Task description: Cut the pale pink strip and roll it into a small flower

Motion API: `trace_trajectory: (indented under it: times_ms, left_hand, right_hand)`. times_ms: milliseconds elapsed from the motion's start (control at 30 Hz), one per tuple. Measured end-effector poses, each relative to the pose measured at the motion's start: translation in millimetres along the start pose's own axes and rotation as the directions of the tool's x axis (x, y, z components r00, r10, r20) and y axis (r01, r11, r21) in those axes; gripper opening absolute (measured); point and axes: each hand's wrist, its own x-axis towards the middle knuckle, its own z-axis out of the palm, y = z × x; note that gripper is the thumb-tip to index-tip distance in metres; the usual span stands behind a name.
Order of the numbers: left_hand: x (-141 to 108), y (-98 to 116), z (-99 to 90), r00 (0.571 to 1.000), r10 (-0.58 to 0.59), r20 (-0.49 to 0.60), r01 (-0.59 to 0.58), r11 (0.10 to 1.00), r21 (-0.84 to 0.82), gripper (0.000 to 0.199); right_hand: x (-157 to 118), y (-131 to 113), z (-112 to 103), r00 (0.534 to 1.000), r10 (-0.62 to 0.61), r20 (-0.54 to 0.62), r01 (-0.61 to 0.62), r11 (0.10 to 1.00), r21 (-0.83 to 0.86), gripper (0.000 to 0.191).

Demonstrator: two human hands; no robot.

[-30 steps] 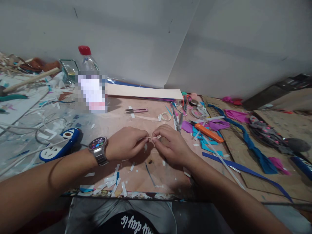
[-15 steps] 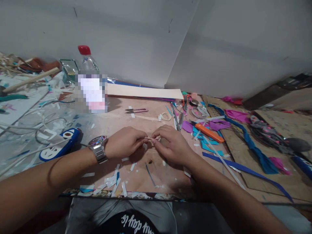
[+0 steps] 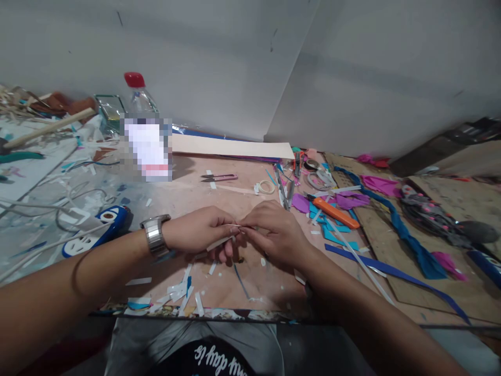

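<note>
Over the middle of the table, my left hand [image 3: 201, 227] pinches a thin pale strip [image 3: 216, 244], which slants out below its thumb. Its other fingers are curled underneath, and a metal-banded watch is on the wrist. My right hand [image 3: 276, 230] has thumb and fingertips pressed together, touching the left fingertips at the strip's other end. What exactly lies between the fingertips is small and partly hidden. Thread snips [image 3: 221, 177] and a roll of masking tape [image 3: 267, 187] lie beyond the hands.
An orange utility knife [image 3: 335, 213] lies among coloured scraps at right, near a blue strip [image 3: 399, 277]. At left are a blue-and-white power strip [image 3: 97, 230] and cables. Behind stand a red-capped bottle [image 3: 135, 81] and a blurred bright screen [image 3: 148, 149]. Paper scraps [image 3: 180, 290] litter the front edge.
My left hand has rolled over, its fingers now curled below and the pale strip showing under the thumb. My right hand has shifted slightly left, its fingertips closer to the left ones.
</note>
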Motion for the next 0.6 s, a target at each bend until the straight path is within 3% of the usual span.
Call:
trace_trajectory:
  times_ms: [200, 300, 433, 600]
  left_hand:
    - [-1.9, 0.4, -4.0, 0.991, -0.066, 0.116, 0.098, 0.949, -0.299, 0.012]
    - [-3.1, 2.0, -4.4, 0.995, -0.022, 0.093, 0.056, 0.926, -0.373, 0.017]
    - [-1.7, 3.1, -3.3, 0.998, -0.065, 0.019, 0.067, 0.929, -0.365, 0.022]
    - [-0.5, 3.0, -1.2, 0.998, -0.05, -0.046, 0.039, 0.978, -0.205, 0.027]
  right_hand:
    - [-0.5, 1.9, -5.5, 0.984, -0.179, 0.003, 0.178, 0.981, -0.077, 0.011]
    - [-1.7, 3.3, -7.8, 0.969, -0.245, -0.011, 0.243, 0.964, -0.112, 0.017]
    - [-3.3, 4.3, -7.9, 0.969, -0.247, 0.009, 0.245, 0.96, -0.134, 0.018]
    - [-2.4, 2.4, -7.5, 0.977, -0.215, 0.005, 0.214, 0.966, -0.145, 0.016]
